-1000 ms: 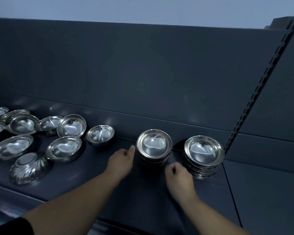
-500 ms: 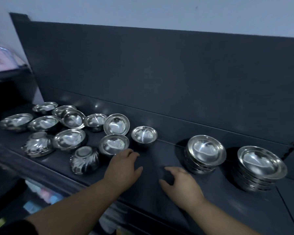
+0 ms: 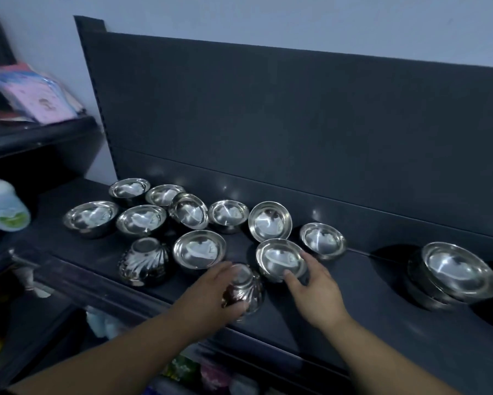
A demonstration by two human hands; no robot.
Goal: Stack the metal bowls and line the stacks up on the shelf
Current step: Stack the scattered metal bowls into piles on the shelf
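1. Dark matte shelf (image 3: 353, 309) with a tall back panel (image 3: 268, 124) carries loose steel bowls (image 3: 141, 219) at the left and a finished stack (image 3: 453, 273) at the far right.
2. My left hand (image 3: 208, 295) wraps an upside-down fluted bowl (image 3: 243, 292) at the near edge, probably to flip it for nesting.
3. My right hand (image 3: 316, 292) pinches the rim of a smooth bowl (image 3: 280, 259) just beside it, thumb near, fingers far.
4. Both are thin, shiny, round and likely slippery.
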